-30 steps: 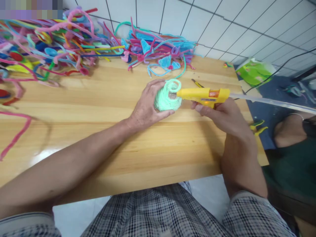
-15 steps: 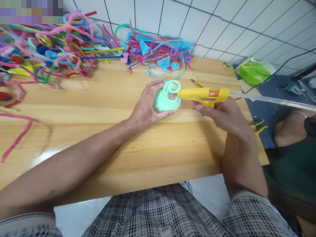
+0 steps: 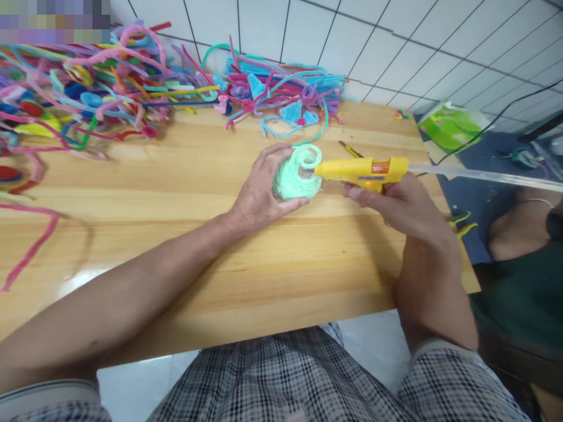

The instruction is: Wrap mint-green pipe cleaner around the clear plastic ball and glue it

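My left hand (image 3: 266,190) is wrapped round a rounded coil of mint-green pipe cleaner (image 3: 295,184), thumb on its near side and fingers behind it. A loop of the pipe cleaner stands up at its top, and a loose end trails back towards the pile. In my right hand (image 3: 398,202) is a yellow hot glue gun (image 3: 360,169), with a long clear glue stick (image 3: 475,174) sticking out of its rear. The gun's nozzle points left, right at the coil's upper opening; whether it touches is too small to tell.
Colourful pipe cleaners (image 3: 118,88) lie heaped along the table's back, against the tiled wall (image 3: 264,29). A utility knife (image 3: 349,149) lies behind the glue gun. Beyond the wooden table's (image 3: 264,281) right edge are a green bag (image 3: 455,126), a black cable and another person's arm (image 3: 521,228).
Almost everything is in the same place. The mint-green coil and its top loop have tilted very slightly in my left hand; the glue gun's nozzle stays at the opening.
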A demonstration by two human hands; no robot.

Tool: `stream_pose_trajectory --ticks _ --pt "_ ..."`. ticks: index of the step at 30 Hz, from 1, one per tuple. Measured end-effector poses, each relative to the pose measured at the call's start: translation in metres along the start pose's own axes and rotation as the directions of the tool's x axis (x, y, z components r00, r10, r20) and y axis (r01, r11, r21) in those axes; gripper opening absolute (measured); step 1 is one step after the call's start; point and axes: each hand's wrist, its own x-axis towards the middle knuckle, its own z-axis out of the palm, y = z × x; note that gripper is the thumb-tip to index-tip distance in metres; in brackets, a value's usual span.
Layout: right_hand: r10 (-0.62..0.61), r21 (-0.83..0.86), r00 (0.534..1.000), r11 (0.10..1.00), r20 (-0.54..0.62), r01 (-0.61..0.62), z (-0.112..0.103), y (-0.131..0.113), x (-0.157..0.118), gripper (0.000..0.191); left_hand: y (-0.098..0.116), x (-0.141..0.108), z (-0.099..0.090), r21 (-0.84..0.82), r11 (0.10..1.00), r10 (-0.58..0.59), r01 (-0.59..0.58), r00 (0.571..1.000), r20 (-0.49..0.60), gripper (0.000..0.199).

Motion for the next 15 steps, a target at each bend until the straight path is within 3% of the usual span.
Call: stream_pose_trajectory --ticks 15 --pt "-0.012 -0.004 1.0 1.0 0.001 0.012 0.0011 -0.0003 0.0008 0.039 -0.0019 -0.0004 0.0027 0.01 1.0 0.017 -0.017 0.999 -0.032 0.094"
